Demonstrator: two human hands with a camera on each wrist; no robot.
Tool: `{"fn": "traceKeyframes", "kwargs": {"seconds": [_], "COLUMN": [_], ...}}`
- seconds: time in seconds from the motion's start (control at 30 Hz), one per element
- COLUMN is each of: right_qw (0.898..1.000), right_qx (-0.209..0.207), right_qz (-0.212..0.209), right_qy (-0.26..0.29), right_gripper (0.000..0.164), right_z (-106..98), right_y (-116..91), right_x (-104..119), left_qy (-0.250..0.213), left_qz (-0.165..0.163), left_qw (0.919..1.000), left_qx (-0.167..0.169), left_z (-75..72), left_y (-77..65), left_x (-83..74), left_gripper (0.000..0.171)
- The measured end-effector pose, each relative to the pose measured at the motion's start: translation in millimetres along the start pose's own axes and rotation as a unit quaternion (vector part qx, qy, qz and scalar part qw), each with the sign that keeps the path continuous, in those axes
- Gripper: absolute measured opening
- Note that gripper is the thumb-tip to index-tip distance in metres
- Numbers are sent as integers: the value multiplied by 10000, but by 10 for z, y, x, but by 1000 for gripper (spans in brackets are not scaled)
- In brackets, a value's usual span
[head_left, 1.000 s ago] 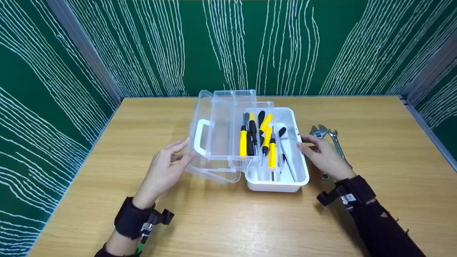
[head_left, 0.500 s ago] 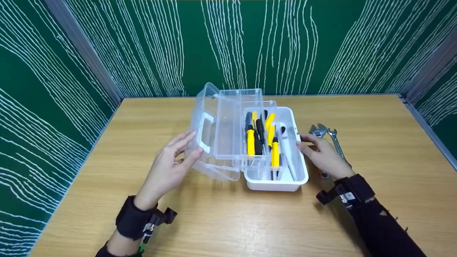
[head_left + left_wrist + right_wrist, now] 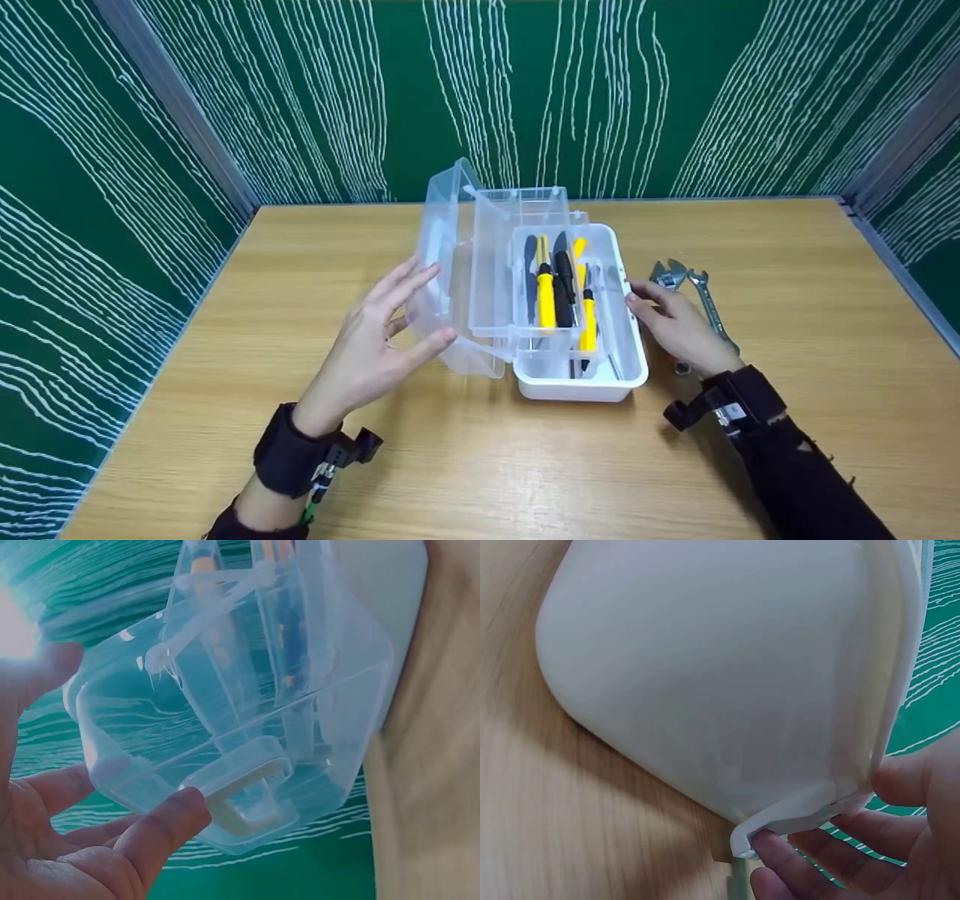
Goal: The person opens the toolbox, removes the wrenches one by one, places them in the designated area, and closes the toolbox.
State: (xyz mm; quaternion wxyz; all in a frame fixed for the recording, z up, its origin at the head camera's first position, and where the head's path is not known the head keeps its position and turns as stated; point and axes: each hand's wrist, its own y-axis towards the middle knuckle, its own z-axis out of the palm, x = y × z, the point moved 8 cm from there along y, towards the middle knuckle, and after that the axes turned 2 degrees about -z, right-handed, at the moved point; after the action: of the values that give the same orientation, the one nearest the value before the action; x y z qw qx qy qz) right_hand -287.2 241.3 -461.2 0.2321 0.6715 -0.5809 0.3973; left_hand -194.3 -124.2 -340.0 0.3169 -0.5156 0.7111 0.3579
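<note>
A white toolbox (image 3: 581,391) stands on the table with its clear hinged lid (image 3: 442,225) raised and tilted at the left. Straight fingers of my left hand (image 3: 375,337) touch the lid's outer side, near the white handle (image 3: 244,795) seen in the left wrist view. Clear trays (image 3: 495,300) spread out between lid and box. Through them show screwdrivers, among them a yellow-and-black screwdriver (image 3: 547,296) and a black one (image 3: 565,274). My right hand (image 3: 679,326) holds the box's right wall; in the right wrist view, its fingertips grip the rim and the white latch (image 3: 795,817).
Right of the box, partly behind my right hand, lie an adjustable wrench (image 3: 668,274) and a combination spanner (image 3: 709,304). The wooden table (image 3: 480,465) is bounded by green walls (image 3: 630,97) with white wavy lines at the back and sides.
My left hand has moved right and up, swinging the lid from lying back to more upright. The trays have shifted right over the box with the tools. My right hand stays put.
</note>
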Motion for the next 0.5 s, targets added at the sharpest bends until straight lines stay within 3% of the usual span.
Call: {"fn": "traceKeyframes", "kwargs": {"seconds": [0.23,0.5], "right_qw": [10000,10000], "right_qx": [-16,56], "right_qz": [3,-57], "right_qy": [60,55], "right_gripper": [66,65], "right_z": [-1,-2], "right_y": [4,7], "right_x": [-2,-10], "left_qy": [229,455], "left_qz": [482,700], "left_qw": [9985,9963], "left_qx": [-77,-204], "left_z": [43,72], "left_y": [24,48], "left_x": [-124,-180], "left_gripper": [74,72]}}
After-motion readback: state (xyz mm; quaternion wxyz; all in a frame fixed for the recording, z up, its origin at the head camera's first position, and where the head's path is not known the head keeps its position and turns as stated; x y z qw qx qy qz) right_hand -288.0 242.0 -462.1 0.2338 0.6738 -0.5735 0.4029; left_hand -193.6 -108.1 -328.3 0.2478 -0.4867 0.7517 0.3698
